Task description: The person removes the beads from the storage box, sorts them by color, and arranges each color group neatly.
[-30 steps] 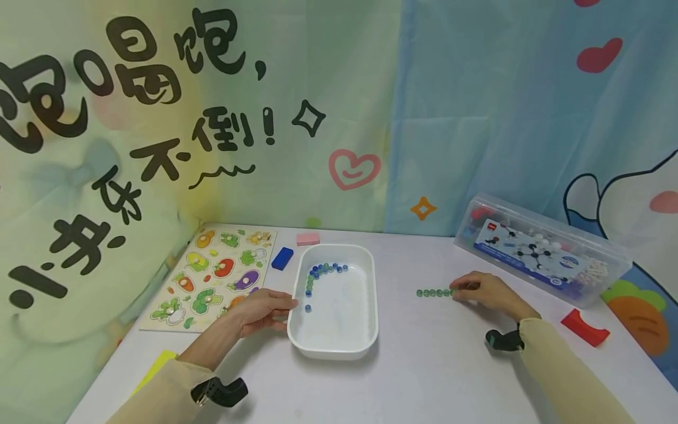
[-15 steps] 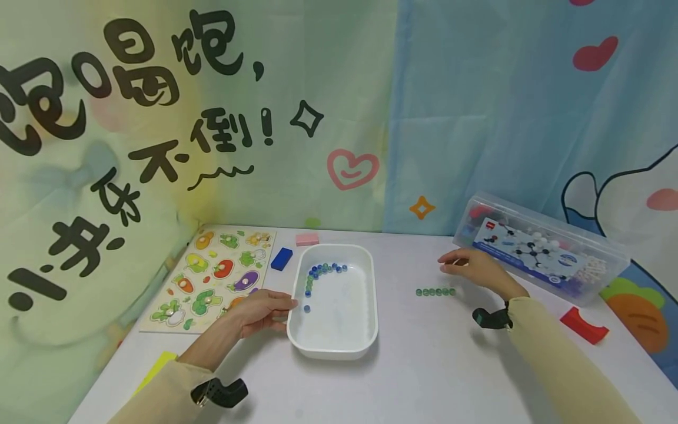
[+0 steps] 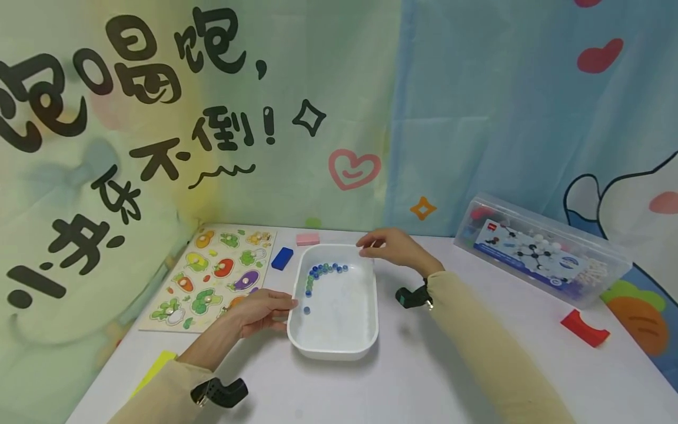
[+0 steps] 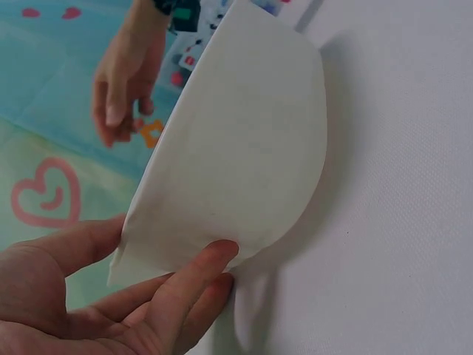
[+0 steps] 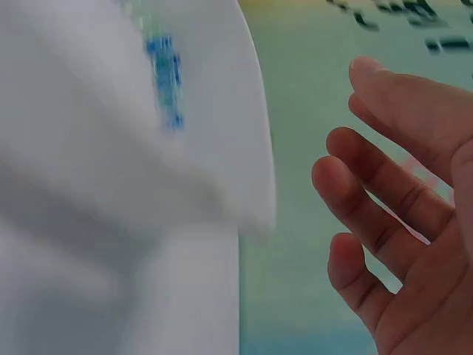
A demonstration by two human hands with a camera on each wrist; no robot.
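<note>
A white tray (image 3: 349, 312) stands on the table, with a curved line of blue and green glass beads (image 3: 319, 271) in its far left part. One blue bead (image 3: 306, 310) lies apart from the line. My left hand (image 3: 262, 312) grips the tray's left side; in the left wrist view its fingers (image 4: 214, 255) lie against the outer wall. Over the tray's far right corner hovers my right hand (image 3: 394, 244). Its loosely bent fingers (image 5: 369, 218) hold nothing in the right wrist view.
A vegetable puzzle board (image 3: 212, 277) lies left of the tray. Near it are a blue block (image 3: 282, 258) and a pink block (image 3: 308, 239). A clear plastic box (image 3: 540, 250) and a red notched block (image 3: 585, 328) are on the right. A printed curtain (image 3: 296, 194) hangs behind.
My right hand has left the short row of green beads and moved left to the tray's far corner. The right forearm now covers the row's place. My left hand keeps its grip.
</note>
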